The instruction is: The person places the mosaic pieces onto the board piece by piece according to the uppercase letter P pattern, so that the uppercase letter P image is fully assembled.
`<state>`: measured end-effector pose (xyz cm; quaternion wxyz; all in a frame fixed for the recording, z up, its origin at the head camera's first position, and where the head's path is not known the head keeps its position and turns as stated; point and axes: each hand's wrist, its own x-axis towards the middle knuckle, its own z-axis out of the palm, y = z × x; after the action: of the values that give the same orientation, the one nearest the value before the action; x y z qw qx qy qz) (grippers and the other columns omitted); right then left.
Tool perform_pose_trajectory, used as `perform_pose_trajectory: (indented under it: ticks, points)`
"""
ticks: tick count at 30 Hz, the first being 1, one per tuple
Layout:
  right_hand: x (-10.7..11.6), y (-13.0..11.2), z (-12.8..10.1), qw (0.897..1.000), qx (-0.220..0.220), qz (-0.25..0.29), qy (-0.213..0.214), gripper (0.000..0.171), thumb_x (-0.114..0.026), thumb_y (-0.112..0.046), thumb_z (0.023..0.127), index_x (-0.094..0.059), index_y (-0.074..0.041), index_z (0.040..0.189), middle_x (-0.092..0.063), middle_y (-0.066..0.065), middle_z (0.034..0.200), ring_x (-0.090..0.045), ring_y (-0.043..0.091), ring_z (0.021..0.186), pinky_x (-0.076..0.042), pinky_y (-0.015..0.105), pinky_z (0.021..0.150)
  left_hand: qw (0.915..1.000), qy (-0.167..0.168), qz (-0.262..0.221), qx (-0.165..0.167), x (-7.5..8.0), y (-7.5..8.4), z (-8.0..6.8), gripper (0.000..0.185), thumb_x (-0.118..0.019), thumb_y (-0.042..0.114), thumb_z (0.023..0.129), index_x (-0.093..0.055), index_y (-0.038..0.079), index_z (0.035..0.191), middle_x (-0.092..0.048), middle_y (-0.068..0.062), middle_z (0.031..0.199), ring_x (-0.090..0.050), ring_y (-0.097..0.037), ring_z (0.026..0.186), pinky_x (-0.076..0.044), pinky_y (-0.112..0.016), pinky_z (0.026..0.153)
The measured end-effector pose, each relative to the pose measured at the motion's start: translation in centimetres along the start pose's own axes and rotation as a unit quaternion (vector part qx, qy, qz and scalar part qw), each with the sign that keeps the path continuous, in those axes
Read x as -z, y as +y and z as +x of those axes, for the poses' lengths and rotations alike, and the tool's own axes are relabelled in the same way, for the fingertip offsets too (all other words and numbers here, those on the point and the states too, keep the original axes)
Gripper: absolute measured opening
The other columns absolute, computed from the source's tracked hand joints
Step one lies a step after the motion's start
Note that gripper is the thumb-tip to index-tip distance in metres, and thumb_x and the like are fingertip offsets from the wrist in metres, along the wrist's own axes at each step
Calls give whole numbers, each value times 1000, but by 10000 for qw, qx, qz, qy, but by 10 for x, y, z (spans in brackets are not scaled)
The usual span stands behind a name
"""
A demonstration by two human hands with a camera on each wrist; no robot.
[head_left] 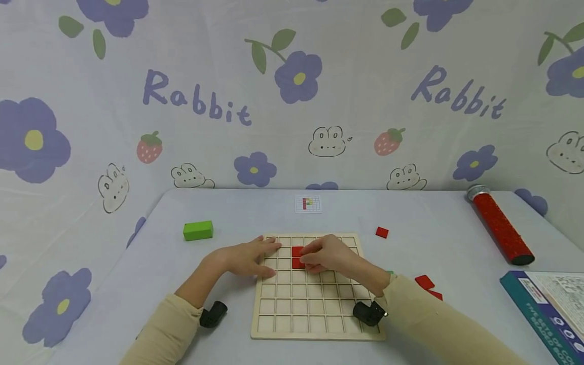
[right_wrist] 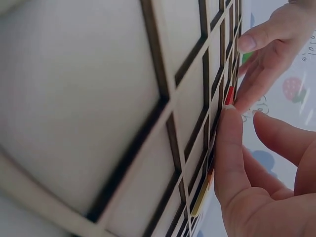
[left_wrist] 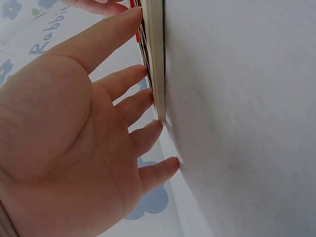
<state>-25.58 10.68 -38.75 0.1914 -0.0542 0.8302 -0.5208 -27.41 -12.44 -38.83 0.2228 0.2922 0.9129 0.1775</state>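
Observation:
A wooden grid board (head_left: 319, 335) lies on the table with two red square tiles, an upper tile (head_left: 297, 251) and a lower tile (head_left: 298, 263), in neighbouring cells. My left hand (head_left: 248, 257) rests at the board's left edge, fingers spread; the left wrist view shows its fingertips along the wooden rim (left_wrist: 157, 59). Over the upper middle of the board, my right hand (head_left: 330, 253) touches the lower red tile with its fingertips. Thumb and finger of that hand (right_wrist: 266, 197) stand apart in the right wrist view, nothing between them. A yellow piece (right_wrist: 200, 197) sits in the grid beside it.
A small patterned card (head_left: 308, 204) lies behind the board, a green block (head_left: 198, 230) to the left. Loose red tiles (head_left: 382, 232) (head_left: 425, 282) lie to the right. Farther right are a red microphone-shaped object (head_left: 502, 225) and a teal-edged box (head_left: 547, 314).

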Motion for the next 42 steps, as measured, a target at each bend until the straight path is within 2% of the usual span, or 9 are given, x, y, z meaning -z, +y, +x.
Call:
perform_pose_trajectory:
  ticks: [3, 6, 11, 17, 24, 30, 35, 38, 42]
  points:
    - [3, 3, 1, 9997, 76, 106, -182, 25, -66, -8, 90, -66, 5, 112, -68, 9, 91, -68, 20, 77, -56, 31, 72, 10000, 2, -41, 21, 0, 1, -2, 71, -61, 36, 93, -28, 11, 151, -16, -10, 157, -5, -33, 143, -12, -51, 113]
    - [14, 8, 0, 9967, 142, 435, -669, 34, -63, -13, 92, -60, 6, 121, -68, 13, 100, -67, 22, 86, -55, 33, 78, 10000, 7, -67, 30, 0, 1, -3, 71, -61, 35, 93, -28, 11, 151, -16, -10, 157, -5, -33, 143, -12, -50, 113]
    - [45, 18, -7, 9818, 335, 1157, -1471, 48, -60, -17, 95, -47, 7, 134, -61, 21, 118, -62, 29, 102, -50, 36, 89, 10000, -1, -38, 25, 0, 1, -3, 71, -60, 35, 94, -27, 11, 151, -15, -10, 157, -5, -32, 143, -12, -49, 113]
    - [79, 28, -23, 9750, 709, 1388, -1583, 56, -58, -19, 96, -38, 12, 139, -53, 28, 127, -56, 34, 113, -45, 38, 95, 10000, -1, 5, 61, 1, 0, -2, 71, -60, 37, 94, -27, 13, 152, -15, -8, 158, -4, -30, 144, -12, -49, 113]
    - [113, 45, -45, 9885, 757, 859, -983, 60, -61, -22, 95, -37, 10, 140, -52, 28, 127, -55, 34, 115, -47, 34, 93, 9999, -24, 7, 98, -1, -1, -1, 72, -60, 39, 94, -26, 14, 152, -15, -7, 158, -4, -30, 144, -12, -49, 113]
    - [139, 62, -65, 9970, 572, 101, -501, 60, -63, -29, 93, -41, 1, 141, -54, 23, 129, -55, 34, 116, -45, 43, 95, 9999, -39, -10, 103, 0, 2, -1, 71, -60, 37, 94, -26, 13, 152, -14, -8, 158, -3, -30, 144, -11, -49, 113]
    - [160, 72, -84, 9946, 418, -636, -707, 46, -60, -26, 94, -52, 2, 130, -58, 19, 121, -55, 34, 109, -48, 46, 91, 9999, -57, -42, 79, 0, 4, -2, 71, -60, 36, 94, -26, 13, 152, -14, -8, 158, -3, -30, 144, -11, -49, 113]
    - [170, 75, -92, 9887, 365, -1065, -988, 36, -61, -22, 93, -58, 2, 120, -62, 14, 112, -56, 29, 100, -49, 42, 85, 9999, -62, -46, 75, 0, 4, -2, 71, -61, 36, 94, -26, 13, 152, -14, -8, 158, -3, -31, 144, -11, -49, 113]
    - [177, 79, -99, 9830, 390, -1267, -1268, 33, -67, -15, 89, -59, 2, 116, -63, 13, 106, -57, 28, 95, -51, 32, 80, 9999, -51, -23, 88, 0, 4, -2, 71, -60, 35, 94, -26, 13, 152, -15, -8, 158, -4, -30, 144, -12, -49, 113]
